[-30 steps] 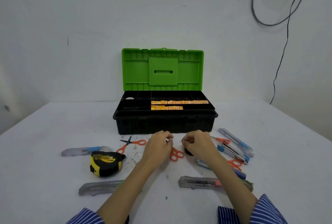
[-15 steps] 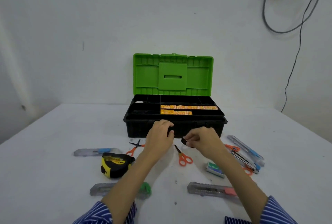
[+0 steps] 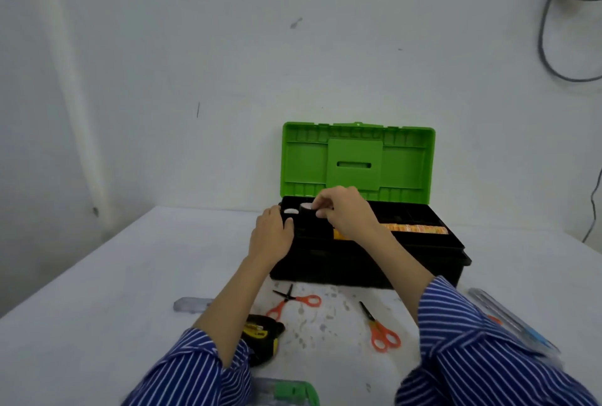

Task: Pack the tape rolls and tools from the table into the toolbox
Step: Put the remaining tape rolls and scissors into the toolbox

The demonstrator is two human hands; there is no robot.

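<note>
R hand pinches a small dark tape roll at the fingertips, over the far-left compartments of the toolbox; the roll is mostly hidden by the fingers, only a pale face shows. L hand rests curled on the box's left front rim; can't tell if it grips anything. A 2nd pale roll sits in the tray just left of the 1st.

Half a sec ago both hands were low, in front of the box, over the table; now they're up over the tray, and the view has tipped upward.

Count on the table: 2 orange scissors, 1 yellow-black tape measure partly under the L sleeve, 3 box cutters – grey one behind the L forearm, green-tipped cut off at the bottom edge, blue-tipped blurred at right. An orange bit by the R sleeve is too hidden to name. Orange strips lie in the tray, partly behind the R wrist.
</note>
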